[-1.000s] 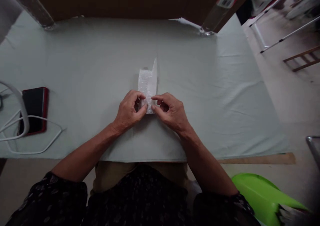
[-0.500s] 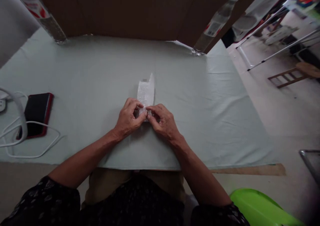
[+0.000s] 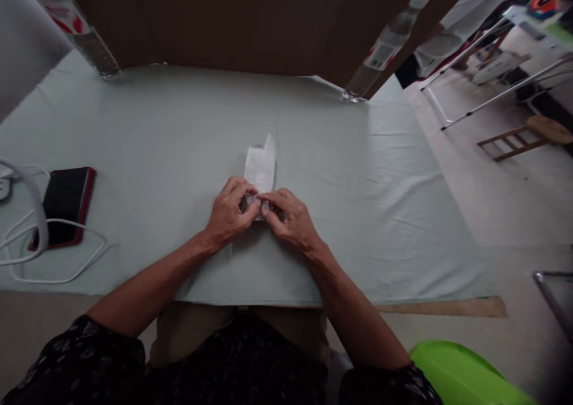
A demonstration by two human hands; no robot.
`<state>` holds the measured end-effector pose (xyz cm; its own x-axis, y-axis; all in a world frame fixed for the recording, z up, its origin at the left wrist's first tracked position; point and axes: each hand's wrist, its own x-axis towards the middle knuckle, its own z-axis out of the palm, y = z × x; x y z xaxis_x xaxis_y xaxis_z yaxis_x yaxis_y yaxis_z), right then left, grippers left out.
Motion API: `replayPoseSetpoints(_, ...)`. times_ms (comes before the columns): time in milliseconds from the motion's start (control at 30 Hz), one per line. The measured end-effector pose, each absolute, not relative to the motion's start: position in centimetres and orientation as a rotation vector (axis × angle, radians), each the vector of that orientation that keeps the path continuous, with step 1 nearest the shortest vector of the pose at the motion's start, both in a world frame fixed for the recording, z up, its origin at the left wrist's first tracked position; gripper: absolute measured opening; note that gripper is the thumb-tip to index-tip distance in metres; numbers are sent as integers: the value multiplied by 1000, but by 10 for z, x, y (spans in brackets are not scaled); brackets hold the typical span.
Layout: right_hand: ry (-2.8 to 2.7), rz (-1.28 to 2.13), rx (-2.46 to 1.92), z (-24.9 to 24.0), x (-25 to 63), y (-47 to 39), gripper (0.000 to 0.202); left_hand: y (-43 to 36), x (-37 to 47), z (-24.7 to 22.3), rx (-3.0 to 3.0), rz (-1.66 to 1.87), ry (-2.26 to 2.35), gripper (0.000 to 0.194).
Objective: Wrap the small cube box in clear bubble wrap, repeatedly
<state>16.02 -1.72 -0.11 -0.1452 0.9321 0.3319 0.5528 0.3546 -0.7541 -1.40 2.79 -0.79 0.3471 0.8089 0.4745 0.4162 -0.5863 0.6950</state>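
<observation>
A small piece of whitish, translucent bubble wrap (image 3: 260, 165) lies on the pale green cloth in front of me, its far end rising to a point on the right. My left hand (image 3: 233, 209) grips its near left part between thumb and fingers. From the other side my right hand (image 3: 289, 217) pinches the near end, and the thumbs and fingertips almost meet there. Something greyish shows between the fingers at the near end, too covered to make out. Whether the wrap holds an item inside cannot be seen.
A bottle (image 3: 74, 25) stands at the far left and another bottle (image 3: 387, 46) at the far right, before a brown board (image 3: 233, 22). At left lie a black phone-like device with red edges (image 3: 65, 205) and a white cable (image 3: 58, 279). A green stool (image 3: 461, 372) is at lower right.
The fingers have shifted slightly at the near end of the bubble wrap, and a greyish patch now shows between them. Both hands keep their hold in nearly the same place.
</observation>
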Motion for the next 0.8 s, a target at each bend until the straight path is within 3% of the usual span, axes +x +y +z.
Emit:
replayPoseSetpoints(233, -1243, 1018, -1571, 6, 178, 3, 38, 27, -14, -10, 2149, 1141, 1061, 12)
replayPoseSetpoints(400, -1255, 1284, -1564, 9, 180, 36, 41, 26, -14, -10, 2169, 1153, 1012, 18)
replayPoseSetpoints(633, -1433, 1222, -1515, -2, 172, 71, 34, 23, -15, -8, 2384, 1123, 1015, 37)
replayPoseSetpoints(800, -1524, 1075, -1489, -10, 171, 77, 23, 28, -15, -7, 2548, 1019, 945, 27)
